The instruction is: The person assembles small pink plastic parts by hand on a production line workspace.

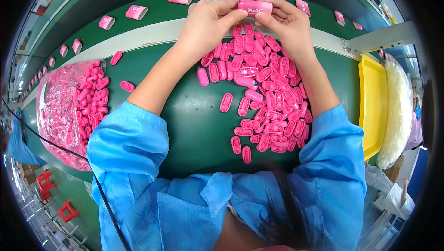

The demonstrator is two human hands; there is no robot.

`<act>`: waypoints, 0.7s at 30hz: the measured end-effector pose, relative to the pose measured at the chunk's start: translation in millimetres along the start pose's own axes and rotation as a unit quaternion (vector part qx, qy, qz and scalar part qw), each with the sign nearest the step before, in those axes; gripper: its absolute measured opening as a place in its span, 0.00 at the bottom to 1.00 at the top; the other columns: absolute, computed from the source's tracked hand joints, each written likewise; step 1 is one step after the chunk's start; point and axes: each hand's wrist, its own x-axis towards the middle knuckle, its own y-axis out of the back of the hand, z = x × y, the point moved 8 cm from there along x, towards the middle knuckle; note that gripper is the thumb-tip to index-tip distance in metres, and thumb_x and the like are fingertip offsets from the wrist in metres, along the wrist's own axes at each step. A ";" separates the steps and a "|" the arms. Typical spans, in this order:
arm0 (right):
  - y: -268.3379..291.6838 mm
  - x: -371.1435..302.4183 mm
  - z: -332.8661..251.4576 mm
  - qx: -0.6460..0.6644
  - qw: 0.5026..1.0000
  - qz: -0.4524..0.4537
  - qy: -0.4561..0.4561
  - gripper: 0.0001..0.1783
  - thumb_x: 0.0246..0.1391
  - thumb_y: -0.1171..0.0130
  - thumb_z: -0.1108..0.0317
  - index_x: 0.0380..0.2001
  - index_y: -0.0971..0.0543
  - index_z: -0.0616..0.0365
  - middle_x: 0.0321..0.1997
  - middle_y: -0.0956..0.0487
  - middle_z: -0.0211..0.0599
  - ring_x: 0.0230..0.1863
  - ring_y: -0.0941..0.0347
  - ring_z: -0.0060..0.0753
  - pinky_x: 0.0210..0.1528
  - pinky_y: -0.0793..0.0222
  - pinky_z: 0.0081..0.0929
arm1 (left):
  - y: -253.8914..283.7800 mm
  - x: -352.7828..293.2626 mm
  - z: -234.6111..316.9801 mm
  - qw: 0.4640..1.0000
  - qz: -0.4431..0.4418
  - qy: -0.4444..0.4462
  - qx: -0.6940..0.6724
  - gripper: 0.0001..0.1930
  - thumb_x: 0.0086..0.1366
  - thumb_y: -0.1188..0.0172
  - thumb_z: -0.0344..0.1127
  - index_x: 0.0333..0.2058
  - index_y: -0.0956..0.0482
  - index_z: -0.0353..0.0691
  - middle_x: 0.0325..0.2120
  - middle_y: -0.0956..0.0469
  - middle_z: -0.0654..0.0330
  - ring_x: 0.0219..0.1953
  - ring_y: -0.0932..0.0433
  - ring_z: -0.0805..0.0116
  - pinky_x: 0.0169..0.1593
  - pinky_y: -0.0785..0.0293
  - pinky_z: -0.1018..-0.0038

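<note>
Both my hands are raised at the far edge of the table, with a pink-to-white printed sleeve (257, 9) between them. My left hand (206, 22) pinches the left end, where a bit of a glossy pink plastic piece (241, 5) shows at the sleeve's mouth. Thumb and fingers of my right hand (291, 27) grip the sleeve's right end. How deep the piece sits inside is hidden. Below the hands, a heap of oval pink plastic cases (277, 94) spreads over the green tabletop (194, 126), some showing hollow undersides.
A clear bag (62, 107) of similar pink pieces lies at left, with two loose cases beside it. Similar sleeves (136, 12) stand spaced along the green strip beyond the pale rail (134, 37). At right are a yellow tray (371, 107), a white plastic bag (398, 107) and a metal bracket (384, 38).
</note>
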 end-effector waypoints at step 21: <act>23.0 63.9 -15.4 -0.409 0.894 0.128 0.129 0.18 0.47 0.43 0.62 0.38 0.26 0.64 0.38 0.24 0.49 0.35 0.24 0.39 0.39 0.31 0.29 | 31.8 50.0 -18.0 0.990 0.059 0.057 0.116 0.15 0.54 0.47 0.43 0.31 0.21 0.36 0.21 0.23 0.48 0.28 0.23 0.53 0.37 0.27 0.65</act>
